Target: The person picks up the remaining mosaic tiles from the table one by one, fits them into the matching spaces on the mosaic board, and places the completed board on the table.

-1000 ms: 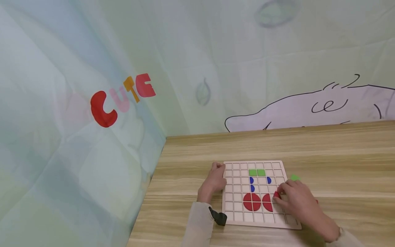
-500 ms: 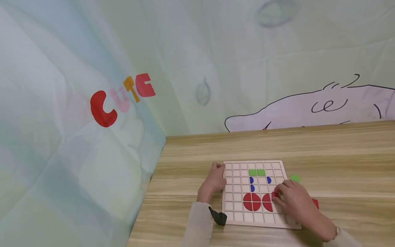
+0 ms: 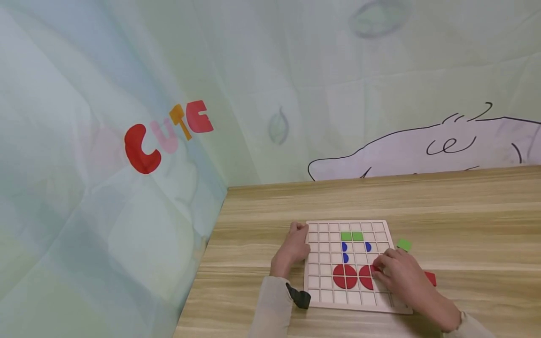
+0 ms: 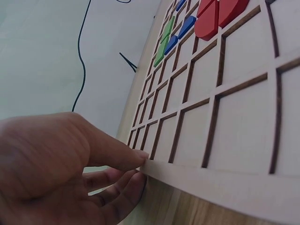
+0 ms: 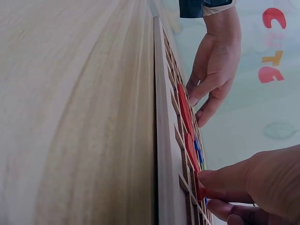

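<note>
A light wooden grid board (image 3: 320, 270) lies on the table, with raised strips dividing it into square cells. My left hand (image 3: 294, 246) holds its left edge, the thumb (image 4: 126, 157) on the rim and the other fingers curled beside it. My right hand (image 3: 403, 274) pinches a red quarter-circle piece (image 5: 200, 191) at the board, beside two red quarter pieces (image 3: 366, 277); the fingers partly hide it. A full red circle (image 3: 345, 276) of quarter pieces sits to the left. Above are two green squares (image 3: 351, 236) and several blue half-circles (image 3: 344, 247).
Off the board's right side, a loose green square (image 3: 404, 244) lies on the wooden table (image 3: 262, 206). A red piece (image 3: 430, 278) pokes out beside my right wrist. Printed cloth (image 3: 270, 94) hangs behind the table and on its left.
My right hand has shifted slightly left, and the red piece in its fingers, raised earlier, is now lower and mostly hidden. More of the loose red piece shows. The left hand stays put.
</note>
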{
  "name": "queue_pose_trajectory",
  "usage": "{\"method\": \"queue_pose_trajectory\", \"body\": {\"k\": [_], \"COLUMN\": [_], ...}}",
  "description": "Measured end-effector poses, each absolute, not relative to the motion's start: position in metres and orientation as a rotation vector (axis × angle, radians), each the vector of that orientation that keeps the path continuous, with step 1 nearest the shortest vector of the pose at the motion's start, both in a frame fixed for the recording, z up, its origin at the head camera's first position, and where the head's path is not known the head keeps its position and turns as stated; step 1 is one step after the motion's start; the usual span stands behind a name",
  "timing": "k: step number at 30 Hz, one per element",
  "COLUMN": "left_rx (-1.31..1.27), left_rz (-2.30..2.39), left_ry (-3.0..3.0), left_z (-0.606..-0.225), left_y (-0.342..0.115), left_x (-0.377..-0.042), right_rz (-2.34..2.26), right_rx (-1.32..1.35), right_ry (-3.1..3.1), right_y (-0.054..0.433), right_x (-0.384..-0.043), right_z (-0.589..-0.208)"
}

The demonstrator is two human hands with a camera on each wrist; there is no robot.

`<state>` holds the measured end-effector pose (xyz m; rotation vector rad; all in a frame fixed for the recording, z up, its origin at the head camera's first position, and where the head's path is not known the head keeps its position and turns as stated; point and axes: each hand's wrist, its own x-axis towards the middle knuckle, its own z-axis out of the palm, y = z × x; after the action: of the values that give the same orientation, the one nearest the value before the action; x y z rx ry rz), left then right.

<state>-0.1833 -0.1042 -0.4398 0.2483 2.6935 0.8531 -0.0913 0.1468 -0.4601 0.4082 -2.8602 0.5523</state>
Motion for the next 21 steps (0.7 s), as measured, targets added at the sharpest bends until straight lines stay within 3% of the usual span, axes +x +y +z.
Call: {"method": "queue_pose_trajectory", "body": {"k": [21], "left_rx": [0.227], "left_rz": [0.880], "left_ry": [2.692], "left_z": [-0.4403], "left_y": [-0.1035], "left_x": [-0.1827], "right_rz": [0.394], "right_rx": [0.535], "right_ry": [-2.725], "right_y": [0.1530], "right_x": [-0.0854], "right_z": [-0.4587]}}
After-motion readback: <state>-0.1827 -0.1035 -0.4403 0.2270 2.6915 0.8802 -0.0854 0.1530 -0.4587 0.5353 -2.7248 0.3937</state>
